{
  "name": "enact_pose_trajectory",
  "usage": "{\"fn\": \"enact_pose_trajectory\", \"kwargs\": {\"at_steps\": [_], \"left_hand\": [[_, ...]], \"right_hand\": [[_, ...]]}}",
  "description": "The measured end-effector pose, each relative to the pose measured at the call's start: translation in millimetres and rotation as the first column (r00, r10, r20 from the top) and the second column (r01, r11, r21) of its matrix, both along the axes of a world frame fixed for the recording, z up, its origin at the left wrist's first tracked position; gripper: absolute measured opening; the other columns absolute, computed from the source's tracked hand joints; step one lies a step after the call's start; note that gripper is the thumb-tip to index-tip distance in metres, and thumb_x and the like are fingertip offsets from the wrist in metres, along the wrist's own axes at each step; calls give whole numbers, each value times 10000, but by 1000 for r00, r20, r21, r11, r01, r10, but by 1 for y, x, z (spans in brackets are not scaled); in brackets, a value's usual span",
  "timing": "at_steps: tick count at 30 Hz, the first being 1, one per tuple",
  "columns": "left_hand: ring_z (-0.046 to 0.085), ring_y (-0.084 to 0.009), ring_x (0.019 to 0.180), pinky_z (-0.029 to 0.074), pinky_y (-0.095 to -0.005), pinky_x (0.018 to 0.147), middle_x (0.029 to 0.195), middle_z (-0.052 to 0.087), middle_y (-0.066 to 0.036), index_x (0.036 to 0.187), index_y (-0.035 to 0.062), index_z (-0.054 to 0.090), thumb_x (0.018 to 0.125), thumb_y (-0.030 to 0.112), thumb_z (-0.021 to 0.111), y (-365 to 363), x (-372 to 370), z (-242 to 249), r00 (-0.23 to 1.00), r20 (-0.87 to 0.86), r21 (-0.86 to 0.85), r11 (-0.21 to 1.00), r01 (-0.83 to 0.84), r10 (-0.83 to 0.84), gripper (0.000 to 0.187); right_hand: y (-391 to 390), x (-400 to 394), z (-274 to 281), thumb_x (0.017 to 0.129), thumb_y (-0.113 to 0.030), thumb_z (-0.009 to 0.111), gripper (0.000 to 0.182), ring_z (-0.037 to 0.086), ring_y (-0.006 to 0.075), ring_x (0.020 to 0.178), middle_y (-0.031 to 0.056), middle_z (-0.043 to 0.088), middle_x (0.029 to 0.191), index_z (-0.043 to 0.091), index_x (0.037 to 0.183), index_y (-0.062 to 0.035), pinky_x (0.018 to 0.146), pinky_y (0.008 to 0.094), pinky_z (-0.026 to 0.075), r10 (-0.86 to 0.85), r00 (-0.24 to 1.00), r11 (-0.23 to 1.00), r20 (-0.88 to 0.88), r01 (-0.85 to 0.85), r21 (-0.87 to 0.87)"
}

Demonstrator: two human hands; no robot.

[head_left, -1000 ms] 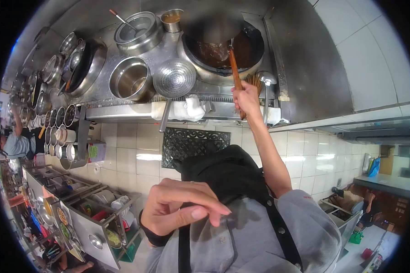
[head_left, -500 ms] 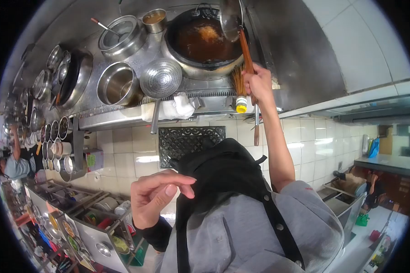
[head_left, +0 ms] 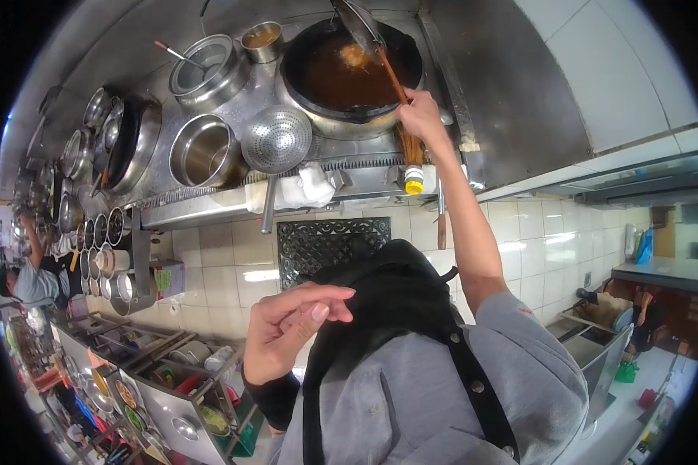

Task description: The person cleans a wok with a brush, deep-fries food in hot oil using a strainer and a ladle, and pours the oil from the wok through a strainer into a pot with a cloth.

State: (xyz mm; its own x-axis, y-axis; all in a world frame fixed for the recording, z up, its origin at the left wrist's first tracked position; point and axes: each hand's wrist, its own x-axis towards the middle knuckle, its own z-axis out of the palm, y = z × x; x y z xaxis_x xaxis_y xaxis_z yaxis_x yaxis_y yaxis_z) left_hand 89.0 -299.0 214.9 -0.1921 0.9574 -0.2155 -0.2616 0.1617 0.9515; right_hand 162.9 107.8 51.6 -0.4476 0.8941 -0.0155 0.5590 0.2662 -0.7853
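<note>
My right hand point(head_left: 422, 118) is closed round the wooden handle of a skimmer point(head_left: 358, 25), a round, metal-headed tool tilted over the wok point(head_left: 291, 81). Dark brown liquid fills the wok, with a pale, frothy patch near the skimmer's head. Just below my right hand, a bamboo brush point(head_left: 411, 155) with a yellow end stands at the stove's front edge. My left hand point(head_left: 291, 329) hovers before my black apron, holding nothing. Its index finger and thumb are stretched out, slightly apart, with the other fingers bent.
A perforated ladle point(head_left: 276, 139) lies left of the wok, its handle jutting past the stove edge over a white cloth point(head_left: 312, 184). Beside it stand a steel pot point(head_left: 202, 151), a lidded pot point(head_left: 209, 74) and a small cup point(head_left: 263, 43). Another person point(head_left: 39, 271) is at far left.
My right hand has moved up and left, swinging the skimmer's head left over the wok. My left hand has shifted a little to the right.
</note>
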Motion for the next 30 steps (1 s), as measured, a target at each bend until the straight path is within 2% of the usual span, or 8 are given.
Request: {"fn": "enact_pose_trajectory", "kwargs": {"at_steps": [7,10,13,16,19,22,25,30], "left_hand": [[687,-176,958,523,-291,902,1016,712,-143,1247,-75,680,1048,91,558,-15,-4,-12,995,6,-6,995,-100,101,287],[686,-172,952,519,-289,901,1014,720,-140,1249,-71,682,1047,92,558,-17,-6,-18,993,15,-2,993,-116,116,287],[687,-169,952,518,-287,899,1007,724,-136,1248,-69,684,1046,92,557,-11,-8,-20,994,11,-4,994,-111,111,287],[691,-167,957,518,-287,895,1008,726,-132,1247,-67,686,1047,94,556,-6,-8,-20,995,5,0,995,-99,99,288],[692,-167,965,517,-288,892,1015,727,-128,1249,-63,687,1047,93,554,-2,-8,-18,996,-5,0,996,-84,84,287],[692,-165,970,516,-286,891,1019,727,-123,1254,-54,687,1050,98,554,-1,-7,-19,996,-21,-7,996,-84,84,288],[689,-162,971,515,-284,890,1019,728,-119,1259,-44,688,1053,108,557,-4,-7,-23,995,-28,-22,995,-95,94,287],[684,-158,971,512,-279,886,1018,728,-114,1262,-34,688,1056,126,571,-9,-5,-27,992,-26,-35,992,-125,124,287]], "right_hand": [[20,4,-9,739,-119,578,522,672,466,1068,275,730,1024,731,1238,-133,945,445,517,38,995,999,97,-36,-16],[18,17,-11,800,-96,614,410,559,135,524,66,599,644,737,1187,-42,511,332,459,58,997,992,44,-53,-111],[1,26,-3,788,-59,590,404,491,99,469,10,533,612,735,1164,-32,446,302,383,21,994,960,-105,-49,-275],[-10,26,-4,777,-56,582,428,500,106,483,19,549,623,733,1175,-22,460,308,397,11,1000,988,-22,-15,-157],[-1,25,-24,704,-139,603,575,714,437,962,305,722,935,705,1263,-48,853,405,542,36,998,997,59,-32,-77],[-2,26,-24,698,-133,603,582,707,444,999,313,717,964,704,1266,-56,871,415,538,43,996,996,78,-37,-80],[0,27,-28,763,-54,587,469,547,118,535,33,582,632,714,1209,12,505,314,414,82,996,996,-22,-83,-45],[3,29,-30,778,-77,610,464,565,133,550,53,604,641,709,1222,14,538,321,443,56,998,997,-23,-57,-54]]}}
